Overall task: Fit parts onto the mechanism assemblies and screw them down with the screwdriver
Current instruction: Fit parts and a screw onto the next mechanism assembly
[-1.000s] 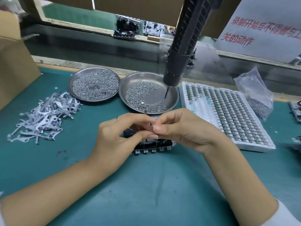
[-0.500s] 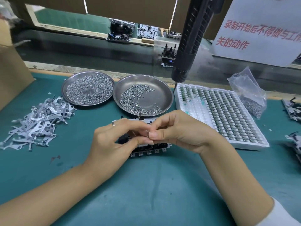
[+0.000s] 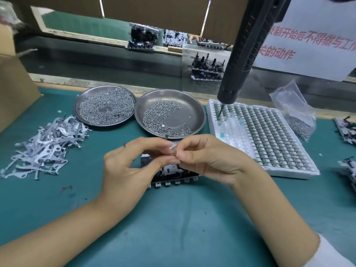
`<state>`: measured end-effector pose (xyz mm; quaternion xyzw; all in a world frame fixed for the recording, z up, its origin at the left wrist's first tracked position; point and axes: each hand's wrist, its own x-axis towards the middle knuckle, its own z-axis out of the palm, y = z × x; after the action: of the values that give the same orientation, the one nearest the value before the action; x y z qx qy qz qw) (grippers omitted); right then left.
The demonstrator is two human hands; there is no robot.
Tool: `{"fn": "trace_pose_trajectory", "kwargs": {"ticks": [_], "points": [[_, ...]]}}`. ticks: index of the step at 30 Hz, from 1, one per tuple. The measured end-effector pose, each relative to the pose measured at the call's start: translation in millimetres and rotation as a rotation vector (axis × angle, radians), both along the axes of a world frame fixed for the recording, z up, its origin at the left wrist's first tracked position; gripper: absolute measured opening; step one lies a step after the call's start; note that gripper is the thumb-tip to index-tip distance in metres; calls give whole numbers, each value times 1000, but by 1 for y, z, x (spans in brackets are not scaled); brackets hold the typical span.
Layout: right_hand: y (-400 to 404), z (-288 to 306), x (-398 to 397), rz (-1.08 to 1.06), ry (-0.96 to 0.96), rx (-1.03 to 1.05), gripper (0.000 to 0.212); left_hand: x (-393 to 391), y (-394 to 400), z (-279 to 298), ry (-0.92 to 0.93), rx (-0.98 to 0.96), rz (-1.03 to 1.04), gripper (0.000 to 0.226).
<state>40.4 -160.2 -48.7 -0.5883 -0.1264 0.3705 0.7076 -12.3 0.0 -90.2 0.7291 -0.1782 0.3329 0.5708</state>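
A black mechanism assembly [image 3: 173, 175] with metal tabs along its near edge lies on the green mat, partly hidden by my hands. My left hand [image 3: 127, 170] and my right hand [image 3: 210, 158] meet just above it. Their fingertips pinch a tiny spring-like part [image 3: 172, 154] between them. The black electric screwdriver [image 3: 244, 54] hangs untouched from above at the right, its bit over the white tray.
Two steel dishes of screws [image 3: 105, 108] [image 3: 170, 114] sit behind the assembly. A heap of grey metal brackets [image 3: 46, 143] lies left. A white tray of small parts [image 3: 260, 135] and a plastic bag [image 3: 294, 110] are right. More assemblies [image 3: 346, 130] lie at the far right edge.
Both hands stay pinched together over the assembly. The hanging screwdriver has swung rightward, from over the right dish to over the white tray.
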Motion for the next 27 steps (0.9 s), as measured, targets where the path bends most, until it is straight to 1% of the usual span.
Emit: {"fn": "trace_pose_trajectory", "kwargs": {"ticks": [3, 6, 10, 15, 18, 20, 21, 22, 24, 26, 27], "points": [[2, -2, 0, -2, 14, 18, 3, -1, 0, 2, 39, -61, -13, 22], [4, -4, -2, 5, 19, 25, 5, -2, 0, 3, 51, -70, -37, 22], [4, -3, -2, 17, -11, 4, 5, -2, -1, 3, 49, -50, -32, 31], [6, -4, -3, -6, 1, 7, 5, -2, 0, 3, 66, -46, -40, 29], [-2, 5, -2, -15, -9, -24, 11, 0, -1, 3, 66, 13, -57, 20], [-20, 20, 2, -37, -143, -139, 11, 1, 0, 3, 65, 46, -26, 19], [-33, 29, 5, -87, -259, -250, 7, 1, 1, 3, 80, 40, -13, 17], [-47, 36, 9, -159, -381, -386, 4, 1, 2, 3, 108, 16, -2, 15], [-78, 44, 16, -309, -595, -702, 14, 2, 4, 3, 193, -71, 13, 16], [-103, 43, 18, -339, -719, -968, 17, 3, 4, 2, 276, -170, 6, 16], [-112, 41, 16, -321, -749, -1043, 16, 4, 3, 3, 303, -208, -3, 16]]}}
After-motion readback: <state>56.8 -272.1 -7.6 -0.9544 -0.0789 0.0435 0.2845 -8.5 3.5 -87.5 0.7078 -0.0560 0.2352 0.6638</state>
